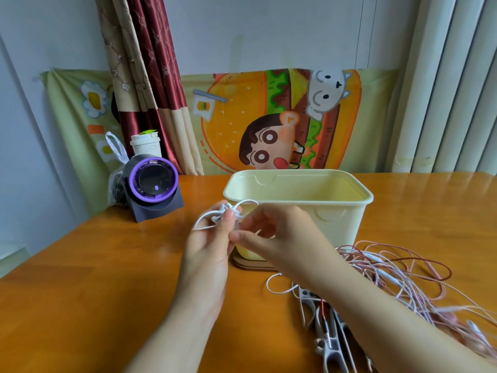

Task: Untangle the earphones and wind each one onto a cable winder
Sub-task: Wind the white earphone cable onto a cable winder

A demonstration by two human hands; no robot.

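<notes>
Nearby, cable tangle (398,275) beside cream tub (341,219)

Both hands (234,238) pinch wound white earphone (228,211).

Wooden table (80,292), maroon curtain (150,76).

We are holding a white earphone (228,212) up between our left hand (212,246) and right hand (271,235), its cable sitting in a small bundle with loops sticking out leftward. The other earphones (403,275), pink, white and dark red, are lying tangled on the table (107,265) at the right, pale cable winders (332,345) lying beside them.
</notes>
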